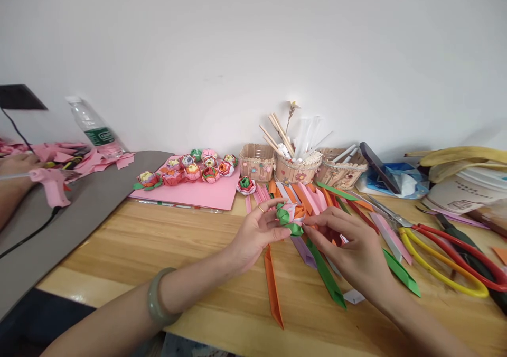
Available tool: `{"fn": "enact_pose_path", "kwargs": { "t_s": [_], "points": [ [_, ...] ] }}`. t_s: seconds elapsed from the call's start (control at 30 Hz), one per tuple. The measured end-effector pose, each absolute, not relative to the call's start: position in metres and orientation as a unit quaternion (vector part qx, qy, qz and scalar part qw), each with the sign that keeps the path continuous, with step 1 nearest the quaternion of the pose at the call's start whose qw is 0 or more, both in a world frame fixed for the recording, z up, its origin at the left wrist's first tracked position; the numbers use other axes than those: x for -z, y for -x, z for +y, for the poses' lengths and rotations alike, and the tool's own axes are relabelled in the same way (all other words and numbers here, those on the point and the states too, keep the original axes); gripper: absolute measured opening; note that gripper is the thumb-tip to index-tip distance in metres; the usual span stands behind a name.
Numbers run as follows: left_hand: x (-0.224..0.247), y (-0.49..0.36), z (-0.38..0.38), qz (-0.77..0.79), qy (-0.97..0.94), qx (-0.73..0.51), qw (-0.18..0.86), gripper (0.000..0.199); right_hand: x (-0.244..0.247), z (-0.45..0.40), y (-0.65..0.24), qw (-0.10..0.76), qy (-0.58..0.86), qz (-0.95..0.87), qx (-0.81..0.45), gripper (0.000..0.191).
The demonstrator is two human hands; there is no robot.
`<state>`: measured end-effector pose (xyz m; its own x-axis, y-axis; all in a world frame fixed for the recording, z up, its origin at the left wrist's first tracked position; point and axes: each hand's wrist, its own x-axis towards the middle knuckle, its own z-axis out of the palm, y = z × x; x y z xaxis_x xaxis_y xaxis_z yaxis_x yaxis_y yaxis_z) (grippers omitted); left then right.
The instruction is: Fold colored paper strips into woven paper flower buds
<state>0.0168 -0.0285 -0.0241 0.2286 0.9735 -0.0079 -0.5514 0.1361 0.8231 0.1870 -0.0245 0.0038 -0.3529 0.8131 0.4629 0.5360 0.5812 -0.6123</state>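
Note:
A small folded paper flower (292, 217) with green, pink and orange petals is held above the table. My left hand (255, 233), wearing a ring and a bangle, grips it from the left between thumb and fingers. From the right, my right hand (348, 235) pinches at the flower's edge with thumb and forefinger. Folded paper strips lie below, among them an orange strip (272, 288) and a green strip (327, 275). Behind my left hand sits a finished-looking paper flower (246, 186). Several more paper flowers (192, 172) rest on a pink sheet (217, 194).
Decorated baskets (299, 169), one holding sticks, line the wall. To the right lie red scissors (459, 251) and yellow scissors (420, 262) beside a white tub (471, 188). At left, another person's arm (16, 177) is near a pink glue gun (51, 185) and a bottle (95, 127).

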Motion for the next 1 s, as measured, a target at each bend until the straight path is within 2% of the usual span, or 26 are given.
{"fn": "enact_pose_path", "kwargs": {
  "t_s": [0.13,0.33,0.6,1.0],
  "points": [
    [0.0277,-0.0165,-0.0278,0.307,-0.397,-0.548,0.669,0.05,-0.0064,-0.0269,-0.1862,0.405,0.418,-0.798,-0.154,0.014],
    [0.0304,-0.0156,-0.0277,0.309,-0.496,-0.536,0.609,0.049,-0.0079,-0.027,-0.1845,0.39,0.431,-0.784,-0.219,0.012],
    [0.0265,-0.0144,-0.0303,0.314,-0.495,-0.54,0.604,0.039,-0.0085,-0.0271,-0.1846,0.404,0.436,-0.775,-0.217,0.013],
    [0.0277,-0.0129,-0.0298,0.315,-0.499,-0.536,0.604,0.043,-0.0087,-0.026,-0.184,0.382,0.432,-0.778,-0.249,0.012]
  ]
}}
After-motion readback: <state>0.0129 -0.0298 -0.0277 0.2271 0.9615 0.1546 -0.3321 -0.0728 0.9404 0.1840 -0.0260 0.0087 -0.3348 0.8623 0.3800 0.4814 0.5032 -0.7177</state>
